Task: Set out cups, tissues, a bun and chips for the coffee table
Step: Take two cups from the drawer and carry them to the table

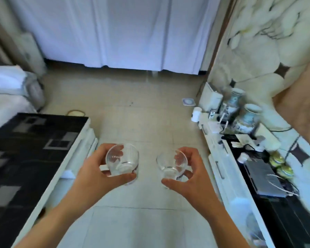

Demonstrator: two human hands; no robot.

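Observation:
My left hand (97,169) grips a clear glass cup (123,159), fingers curled round its side and thumb under its base. My right hand (190,173) grips a second clear glass cup (171,164) the same way. Both cups are held in the air over the tiled floor, tilted with their mouths toward me, about a hand's width apart. The black patterned coffee table (30,158) with a white rim lies to my left, close beside the left cup. Tissues, bun and chips are not visible.
A long white and black TV cabinet (227,176) runs along the right wall, carrying two blue-and-white vases (247,120), a white bottle (196,114), cables and a grey device (263,176). White curtains (118,33) hang ahead. A white-covered sofa (5,90) is far left.

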